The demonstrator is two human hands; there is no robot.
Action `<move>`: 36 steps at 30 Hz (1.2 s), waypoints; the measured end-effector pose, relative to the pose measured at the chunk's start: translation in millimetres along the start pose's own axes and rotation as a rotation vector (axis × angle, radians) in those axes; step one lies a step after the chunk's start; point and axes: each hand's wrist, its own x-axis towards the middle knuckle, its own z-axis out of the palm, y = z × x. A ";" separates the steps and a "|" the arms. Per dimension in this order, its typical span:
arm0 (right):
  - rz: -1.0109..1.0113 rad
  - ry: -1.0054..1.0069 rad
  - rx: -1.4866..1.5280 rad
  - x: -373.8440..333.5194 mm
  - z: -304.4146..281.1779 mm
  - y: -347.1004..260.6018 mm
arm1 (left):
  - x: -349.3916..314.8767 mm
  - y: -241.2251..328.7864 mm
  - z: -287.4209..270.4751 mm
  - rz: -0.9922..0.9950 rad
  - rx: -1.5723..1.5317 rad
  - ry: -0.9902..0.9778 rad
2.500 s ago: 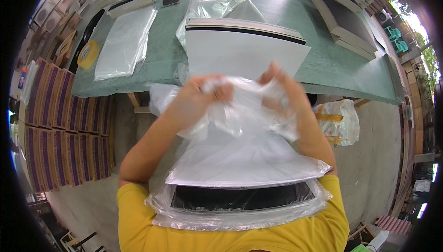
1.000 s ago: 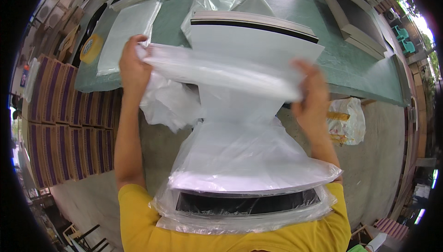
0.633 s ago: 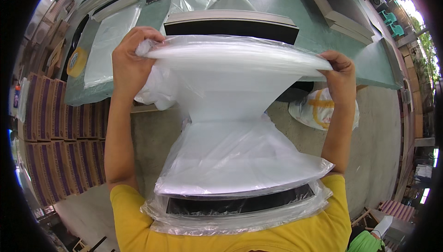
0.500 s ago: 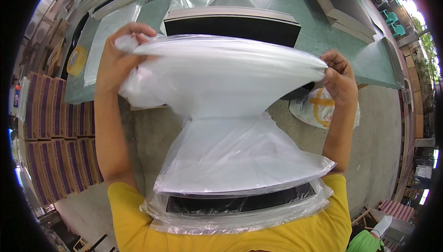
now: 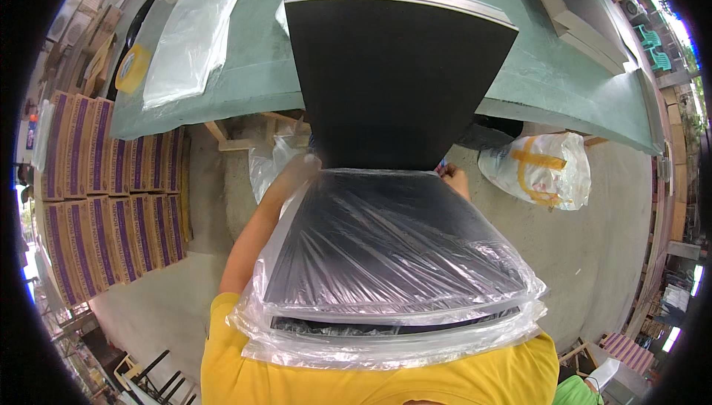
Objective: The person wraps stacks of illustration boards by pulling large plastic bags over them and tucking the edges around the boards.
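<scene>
A clear plastic bag (image 5: 400,242) lies stretched and wrinkled over a dark flat surface close to my yellow shirt. Its far edge meets the lower end of a large black board (image 5: 393,78), whose pale layered edge shows at the top. My right hand (image 5: 455,180) pinches the right corner of that bag edge, fingers partly hidden behind it. At the left corner is my left hand (image 5: 297,173), smeared by motion, its fingers hard to make out. Below the bag, a black strip shows between folds of more clear plastic (image 5: 386,346).
Across the far side stands a green table (image 5: 252,71) with flat plastic bags (image 5: 193,41), a yellow tape roll (image 5: 133,69) and grey boards (image 5: 586,19). Stacked cartons (image 5: 111,175) stand at the left. A taped white bundle (image 5: 538,171) sits on the floor at right.
Both hands have come down and closer together from the raised, spread bag. The bag now lies over a dark surface, and much more of the black board's face shows.
</scene>
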 end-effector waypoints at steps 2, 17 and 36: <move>-0.231 -0.023 -0.189 15.2 -29.2 -7.7 | -5.0 4.7 -7.7 0.104 0.511 0.125; -0.630 -1.088 -0.336 -80.9 -57.2 -120.2 | -47.2 105.7 45.8 0.442 0.334 -0.102; -0.368 -0.570 0.782 -87.4 -58.7 -226.2 | -42.6 262.3 17.6 0.703 0.178 0.383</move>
